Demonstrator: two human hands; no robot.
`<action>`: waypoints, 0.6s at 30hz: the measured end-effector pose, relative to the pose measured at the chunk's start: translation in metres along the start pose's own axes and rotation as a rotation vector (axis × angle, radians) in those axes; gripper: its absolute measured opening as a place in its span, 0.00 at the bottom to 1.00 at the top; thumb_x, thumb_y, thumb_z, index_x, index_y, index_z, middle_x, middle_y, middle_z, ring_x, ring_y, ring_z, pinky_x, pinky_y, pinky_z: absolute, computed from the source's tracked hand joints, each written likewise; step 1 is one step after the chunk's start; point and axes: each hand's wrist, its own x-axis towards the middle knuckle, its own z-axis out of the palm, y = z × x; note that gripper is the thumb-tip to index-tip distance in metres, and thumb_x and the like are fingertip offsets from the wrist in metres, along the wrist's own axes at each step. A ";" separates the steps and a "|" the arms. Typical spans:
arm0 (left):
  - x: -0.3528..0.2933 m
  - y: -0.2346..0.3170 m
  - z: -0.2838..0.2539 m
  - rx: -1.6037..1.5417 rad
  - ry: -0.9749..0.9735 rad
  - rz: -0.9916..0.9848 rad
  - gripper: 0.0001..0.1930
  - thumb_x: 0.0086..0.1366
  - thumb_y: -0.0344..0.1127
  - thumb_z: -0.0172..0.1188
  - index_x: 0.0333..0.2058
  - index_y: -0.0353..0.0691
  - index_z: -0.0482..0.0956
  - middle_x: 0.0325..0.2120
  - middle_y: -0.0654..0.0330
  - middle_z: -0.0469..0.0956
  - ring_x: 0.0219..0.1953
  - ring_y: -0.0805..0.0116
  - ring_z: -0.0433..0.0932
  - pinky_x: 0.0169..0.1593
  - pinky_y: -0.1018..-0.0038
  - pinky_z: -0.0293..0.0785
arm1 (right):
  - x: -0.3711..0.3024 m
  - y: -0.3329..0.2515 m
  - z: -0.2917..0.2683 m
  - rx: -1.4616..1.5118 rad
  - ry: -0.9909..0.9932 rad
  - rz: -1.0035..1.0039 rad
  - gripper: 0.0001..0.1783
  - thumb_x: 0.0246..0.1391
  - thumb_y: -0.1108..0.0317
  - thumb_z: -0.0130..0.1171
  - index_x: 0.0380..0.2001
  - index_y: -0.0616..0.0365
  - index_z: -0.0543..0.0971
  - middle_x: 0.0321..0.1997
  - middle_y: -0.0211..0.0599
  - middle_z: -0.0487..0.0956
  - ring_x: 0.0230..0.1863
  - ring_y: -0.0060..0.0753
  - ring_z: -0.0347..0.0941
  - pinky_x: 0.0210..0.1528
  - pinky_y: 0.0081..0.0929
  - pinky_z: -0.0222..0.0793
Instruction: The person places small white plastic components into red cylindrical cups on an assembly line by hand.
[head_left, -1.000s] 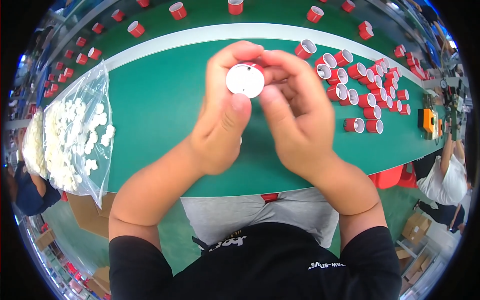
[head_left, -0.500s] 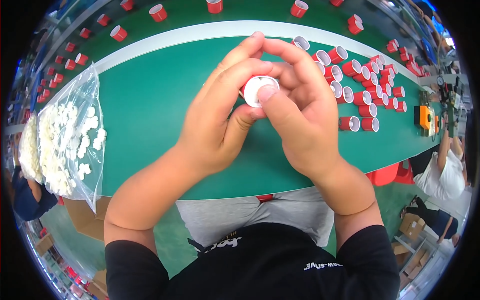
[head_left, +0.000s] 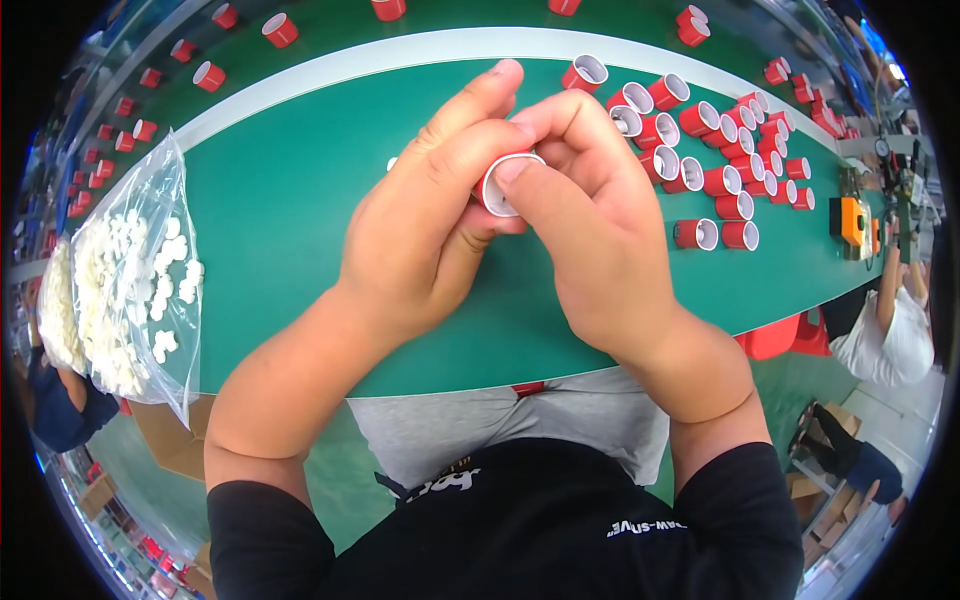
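Observation:
A small red cup [head_left: 494,194] with a white rim and pale inside is held over the middle of the table, its mouth tipped up toward me. My left hand [head_left: 405,225] is closed around its wall, thumb below and fingers over the far side. The thumb of my right hand [head_left: 605,230] reaches into the mouth, while its other fingers curl behind the cup. That thumb hides much of the inside. A tiny white piece [head_left: 391,163] shows on the table beside my left hand, mostly covered by it.
Many similar red cups [head_left: 722,181] lie on the green table [head_left: 300,220] at right. A clear bag [head_left: 150,280] of white plastic pieces rests at left. More cups [head_left: 280,30] sit beyond the pale strip [head_left: 400,48]. An orange device [head_left: 851,221] stands far right; people are nearby.
The white part filling the cup's mouth no longer shows at the rim; the pale inside wall is visible. My right thumb has moved slightly left, and both hands have shifted a little left.

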 end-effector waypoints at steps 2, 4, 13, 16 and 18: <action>0.001 0.001 0.002 -0.136 0.071 -0.044 0.20 0.67 0.29 0.62 0.57 0.33 0.74 0.63 0.36 0.70 0.62 0.44 0.74 0.60 0.63 0.74 | 0.001 0.001 0.002 0.031 -0.006 -0.027 0.09 0.63 0.74 0.53 0.45 0.60 0.71 0.41 0.32 0.77 0.41 0.18 0.72 0.44 0.18 0.69; 0.002 -0.001 0.000 -0.113 0.081 -0.011 0.20 0.67 0.30 0.63 0.57 0.32 0.74 0.62 0.36 0.70 0.62 0.45 0.75 0.60 0.63 0.74 | 0.004 0.000 0.000 0.028 -0.028 -0.043 0.09 0.63 0.74 0.53 0.46 0.60 0.71 0.41 0.32 0.77 0.42 0.18 0.72 0.45 0.19 0.68; 0.000 0.002 -0.002 0.040 0.002 0.029 0.22 0.74 0.41 0.57 0.57 0.30 0.72 0.61 0.31 0.69 0.64 0.40 0.72 0.63 0.58 0.71 | -0.004 -0.001 0.002 -0.119 0.019 -0.027 0.10 0.63 0.75 0.48 0.47 0.62 0.71 0.42 0.33 0.77 0.43 0.18 0.72 0.47 0.21 0.68; 0.002 0.002 0.001 0.070 0.062 0.053 0.20 0.69 0.36 0.61 0.55 0.32 0.74 0.60 0.35 0.72 0.59 0.43 0.76 0.57 0.62 0.76 | -0.004 -0.001 0.002 -0.124 -0.004 -0.028 0.12 0.64 0.74 0.46 0.50 0.63 0.71 0.42 0.33 0.77 0.43 0.18 0.71 0.47 0.21 0.68; 0.004 0.001 0.004 0.077 0.121 0.087 0.20 0.65 0.31 0.65 0.54 0.34 0.76 0.58 0.39 0.75 0.53 0.45 0.81 0.50 0.65 0.81 | -0.005 -0.002 0.003 -0.124 -0.018 -0.036 0.13 0.65 0.73 0.45 0.51 0.64 0.71 0.42 0.33 0.77 0.42 0.18 0.71 0.47 0.21 0.68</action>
